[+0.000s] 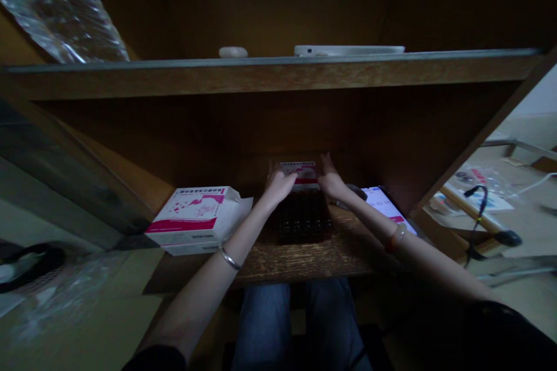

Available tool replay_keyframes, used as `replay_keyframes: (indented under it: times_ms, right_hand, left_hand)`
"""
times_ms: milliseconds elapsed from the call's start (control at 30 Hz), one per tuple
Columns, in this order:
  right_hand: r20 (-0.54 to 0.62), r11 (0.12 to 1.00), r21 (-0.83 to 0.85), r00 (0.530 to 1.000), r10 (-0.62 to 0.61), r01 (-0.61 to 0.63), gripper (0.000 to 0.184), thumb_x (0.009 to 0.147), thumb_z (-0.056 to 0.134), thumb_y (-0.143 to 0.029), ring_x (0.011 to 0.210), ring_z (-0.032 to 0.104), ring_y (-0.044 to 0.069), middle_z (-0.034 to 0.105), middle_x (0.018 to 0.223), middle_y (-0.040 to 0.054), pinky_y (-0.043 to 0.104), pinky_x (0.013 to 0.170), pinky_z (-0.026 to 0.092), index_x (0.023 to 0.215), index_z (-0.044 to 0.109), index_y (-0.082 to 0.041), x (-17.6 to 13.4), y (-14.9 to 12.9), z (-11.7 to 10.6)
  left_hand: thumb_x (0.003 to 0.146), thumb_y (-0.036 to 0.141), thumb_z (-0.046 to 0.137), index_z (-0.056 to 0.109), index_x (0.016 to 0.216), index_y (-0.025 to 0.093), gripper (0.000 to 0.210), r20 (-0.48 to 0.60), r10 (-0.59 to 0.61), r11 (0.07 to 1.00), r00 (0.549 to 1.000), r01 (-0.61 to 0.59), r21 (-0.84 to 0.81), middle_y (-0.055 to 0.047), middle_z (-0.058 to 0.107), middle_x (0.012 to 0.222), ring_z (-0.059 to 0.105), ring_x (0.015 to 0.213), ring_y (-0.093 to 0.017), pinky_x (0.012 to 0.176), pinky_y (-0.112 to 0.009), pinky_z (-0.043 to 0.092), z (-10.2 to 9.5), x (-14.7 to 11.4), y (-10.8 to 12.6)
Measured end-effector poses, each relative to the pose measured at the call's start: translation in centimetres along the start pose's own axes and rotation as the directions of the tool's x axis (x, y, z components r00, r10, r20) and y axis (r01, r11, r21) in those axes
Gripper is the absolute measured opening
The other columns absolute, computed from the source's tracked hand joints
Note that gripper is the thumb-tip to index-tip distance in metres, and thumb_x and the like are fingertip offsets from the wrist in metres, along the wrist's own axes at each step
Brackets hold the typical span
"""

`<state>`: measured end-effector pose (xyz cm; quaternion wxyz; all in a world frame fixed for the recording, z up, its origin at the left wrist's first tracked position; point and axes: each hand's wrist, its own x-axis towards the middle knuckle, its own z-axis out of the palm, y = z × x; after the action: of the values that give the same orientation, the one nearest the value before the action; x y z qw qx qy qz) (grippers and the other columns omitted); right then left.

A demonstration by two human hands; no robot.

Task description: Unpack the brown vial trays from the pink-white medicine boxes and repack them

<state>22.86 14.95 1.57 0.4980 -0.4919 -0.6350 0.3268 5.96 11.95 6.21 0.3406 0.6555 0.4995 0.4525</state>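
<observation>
A: What occupies the left of the table [291, 261]?
B: The large box [191, 208], its flap end facing the hands, presumably for easy reach.
A: And the left hand [278, 185]?
B: It reaches forward, thumb across the small box [307, 173], probably to steady it. The grip looks partly open; with its far side hidden, firm hold cannot be told.
A: Where is that box?
B: Centrally, between the hands, just behind the dark tray [304, 236], which probably sits close for handling.
A: The right hand [331, 182]?
B: At the box's right edge, one finger raised, arm slanting inward; its hold is likewise uncertain.
A: Farthest right?
B: The phone [386, 207], screen up, probably for viewing.
</observation>
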Motion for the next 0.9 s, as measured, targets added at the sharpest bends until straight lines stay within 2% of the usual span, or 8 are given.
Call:
replay_keyframes:
  times_ms: [33, 133, 200, 300, 400, 467, 600, 900]
  right_hand:
    - [0.007, 1.0, -0.012, 1.0, -0.027, 0.027, 0.048, 0.092, 0.057, -0.028, 0.148, 0.031, 0.029, 0.046, 0.153, 0.0122, 0.05, 0.124, 0.018, 0.138, 0.054, -0.017, -0.4, -0.9, -0.7]
    - [0.156, 0.992, -0.01, 0.98, -0.123, 0.126, 0.039, 0.093, 0.056, -0.039, 0.137, 0.049, 0.026, 0.06, 0.141, 0.0061, 0.048, 0.121, 0.028, 0.129, 0.064, -0.024, -3.0, -3.9, -3.1]
    - [0.297, 0.962, -0.05, 0.924, -0.241, 0.267, 0.043, 0.094, 0.055, -0.047, 0.144, 0.04, 0.026, 0.056, 0.146, 0.0043, 0.051, 0.122, 0.022, 0.132, 0.062, -0.029, -5.8, -5.2, -4.2]
    - [0.387, 0.938, -0.125, 0.887, -0.253, 0.322, 0.08, 0.076, 0.077, -0.054, 0.154, 0.009, 0.029, 0.029, 0.163, 0.0049, 0.056, 0.122, 0.017, 0.147, 0.046, -0.033, -9.9, -5.3, -4.5]
    - [0.411, 0.941, -0.199, 0.895, -0.174, 0.274, 0.105, 0.06, 0.086, -0.057, 0.154, 0.005, 0.036, 0.015, 0.167, 0.0091, 0.063, 0.119, 0.016, 0.151, 0.038, -0.035, -12.2, -3.8, -3.6]
    - [0.397, 0.937, -0.24, 0.906, -0.146, 0.256, 0.108, 0.059, 0.087, -0.054, 0.153, 0.008, 0.037, 0.013, 0.167, 0.0108, 0.062, 0.12, 0.017, 0.152, 0.036, -0.034, -12.7, -2.8, -2.8]
    - [0.378, 0.924, -0.268, 0.912, -0.16, 0.273, 0.096, 0.072, 0.083, -0.041, 0.151, 0.022, 0.032, 0.027, 0.162, 0.0133, 0.055, 0.121, 0.024, 0.153, 0.034, -0.031, -12.2, -2.1, -2.4]
    - [0.333, 0.917, -0.202, 0.904, -0.266, 0.344, 0.08, 0.073, 0.081, -0.046, 0.135, 0.048, 0.03, 0.052, 0.144, 0.0117, 0.053, 0.114, 0.037, 0.144, 0.048, -0.029, -10.8, -2.4, -3.2]
  left_hand:
    - [0.084, 0.02, 0.066, 0.06, 0.126, 0.012, 0.043, -0.015, 0.019, 1.0, 1.0, -0.018, 0.022, -0.016, 0.056, 0.143, 0.042, 0.141, -0.029, 0.12, -0.044, 0.028, -0.6, -0.9, 0.7]
    - [0.089, 0.031, 0.061, 0.058, 0.132, 0.016, 0.046, 0.072, 0.22, 0.971, 0.973, -0.225, 0.081, -0.011, 0.054, 0.147, 0.046, 0.139, -0.023, 0.12, -0.041, 0.028, -2.7, -4.3, 2.4]
    - [0.09, 0.039, 0.061, 0.059, 0.133, 0.022, 0.046, 0.146, 0.296, 0.943, 0.944, -0.313, 0.112, -0.008, 0.05, 0.151, 0.041, 0.143, -0.022, 0.121, -0.042, 0.027, -3.9, -6.8, 2.6]
    - [0.082, 0.046, 0.071, 0.06, 0.132, 0.025, 0.056, 0.257, 0.245, 0.917, 0.935, -0.31, 0.253, -0.008, 0.044, 0.155, 0.032, 0.148, -0.027, 0.123, -0.05, 0.02, -4.7, -9.7, 1.1]
    - [0.073, 0.043, 0.08, 0.051, 0.141, 0.026, 0.076, 0.316, 0.153, 0.915, 0.936, -0.255, 0.314, -0.01, 0.035, 0.16, 0.03, 0.149, -0.029, 0.122, -0.051, 0.023, -4.4, -11.1, -1.3]
    - [0.073, 0.036, 0.081, 0.043, 0.147, 0.028, 0.083, 0.321, 0.132, 0.919, 0.938, -0.237, 0.314, -0.009, 0.03, 0.163, 0.031, 0.149, -0.027, 0.122, -0.048, 0.027, -4.0, -11.4, -2.5]
    - [0.081, 0.03, 0.074, 0.042, 0.147, 0.03, 0.074, 0.302, 0.116, 0.921, 0.946, -0.217, 0.323, -0.005, 0.031, 0.163, 0.031, 0.149, -0.023, 0.123, -0.044, 0.026, -3.6, -11.3, -3.0]
    - [0.087, 0.042, 0.066, 0.03, 0.151, 0.025, 0.075, 0.322, 0.046, 0.944, 0.946, -0.147, 0.296, -0.011, 0.038, 0.158, 0.037, 0.146, -0.026, 0.121, -0.046, 0.028, -3.9, -10.4, -2.7]
